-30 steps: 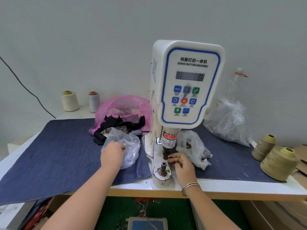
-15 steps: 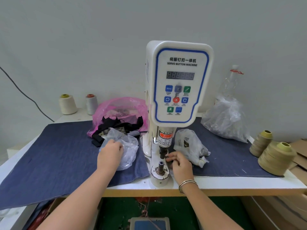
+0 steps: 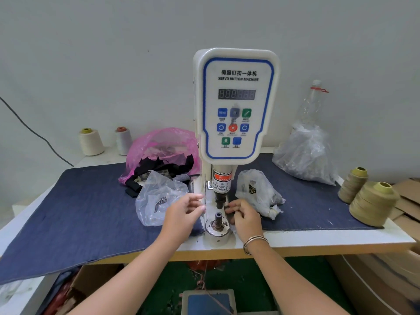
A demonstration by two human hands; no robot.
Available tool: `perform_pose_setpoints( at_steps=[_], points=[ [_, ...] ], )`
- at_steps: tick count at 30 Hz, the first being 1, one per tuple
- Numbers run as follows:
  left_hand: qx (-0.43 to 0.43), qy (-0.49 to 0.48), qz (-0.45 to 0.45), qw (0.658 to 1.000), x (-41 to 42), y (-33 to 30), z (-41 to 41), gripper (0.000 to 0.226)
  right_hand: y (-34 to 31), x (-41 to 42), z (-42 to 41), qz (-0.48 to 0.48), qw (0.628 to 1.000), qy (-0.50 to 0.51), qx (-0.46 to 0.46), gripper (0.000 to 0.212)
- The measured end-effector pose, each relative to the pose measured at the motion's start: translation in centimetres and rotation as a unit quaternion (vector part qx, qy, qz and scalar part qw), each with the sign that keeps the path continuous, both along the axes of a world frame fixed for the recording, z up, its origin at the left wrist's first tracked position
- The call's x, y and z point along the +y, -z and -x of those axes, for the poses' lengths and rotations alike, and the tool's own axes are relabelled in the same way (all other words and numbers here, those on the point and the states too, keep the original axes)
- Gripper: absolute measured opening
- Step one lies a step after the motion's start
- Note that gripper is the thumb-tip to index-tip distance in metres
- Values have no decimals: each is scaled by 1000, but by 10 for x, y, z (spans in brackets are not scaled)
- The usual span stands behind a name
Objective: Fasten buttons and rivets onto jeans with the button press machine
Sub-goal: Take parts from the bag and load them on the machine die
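The white servo button machine [image 3: 236,105] stands at the table's front middle, with its dark upper punch [image 3: 220,201] above the round lower die [image 3: 218,218]. My right hand [image 3: 245,215] is just right of the punch, fingers curled, pinching a small pale part [image 3: 226,203] against its tip. My left hand [image 3: 184,212] hovers at the machine's left side, blurred, thumb and fingers loosely apart with nothing visible in them. A clear bag of small metal parts [image 3: 156,201] lies left of it on the blue denim [image 3: 79,212]. A second small bag [image 3: 256,189] lies to the right.
A pink bag with black scraps [image 3: 159,146] sits behind the left bag. At back right are a large clear bag [image 3: 304,153] and a bottle [image 3: 311,103]. Thread cones stand at right [image 3: 372,203] and back left [image 3: 91,142]. A foot pedal [image 3: 209,301] lies under the table.
My left hand has left the clear bag and moved right to the machine's side. My right hand has stayed at the upper punch. The camera has shifted.
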State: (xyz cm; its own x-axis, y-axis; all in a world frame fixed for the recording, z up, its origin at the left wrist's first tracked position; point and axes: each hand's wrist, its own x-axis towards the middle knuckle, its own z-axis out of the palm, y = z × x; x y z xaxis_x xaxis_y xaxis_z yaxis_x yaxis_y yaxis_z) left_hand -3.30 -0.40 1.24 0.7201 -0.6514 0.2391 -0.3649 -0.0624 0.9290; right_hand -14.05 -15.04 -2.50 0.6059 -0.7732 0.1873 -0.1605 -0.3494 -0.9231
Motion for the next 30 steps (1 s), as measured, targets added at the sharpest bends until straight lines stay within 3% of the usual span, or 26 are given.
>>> perform_pose_setpoints(
  at_steps=[12, 17, 22, 30],
  points=[
    [64, 61, -12, 996, -7, -3, 12, 22, -3, 1, 1, 6, 1000, -7, 15, 41],
    [0, 78, -70, 994, -13, -5, 12, 9, -2, 1, 1, 5, 1000, -8, 16, 41],
    [-46, 88, -121, 988, -13, -14, 13, 11, -2, 1, 1, 9, 1000, -12, 22, 40],
    [-216, 94, -138, 962, -14, -26, 14, 13, -2, 1, 2, 8, 1000, -14, 23, 39]
  ],
)
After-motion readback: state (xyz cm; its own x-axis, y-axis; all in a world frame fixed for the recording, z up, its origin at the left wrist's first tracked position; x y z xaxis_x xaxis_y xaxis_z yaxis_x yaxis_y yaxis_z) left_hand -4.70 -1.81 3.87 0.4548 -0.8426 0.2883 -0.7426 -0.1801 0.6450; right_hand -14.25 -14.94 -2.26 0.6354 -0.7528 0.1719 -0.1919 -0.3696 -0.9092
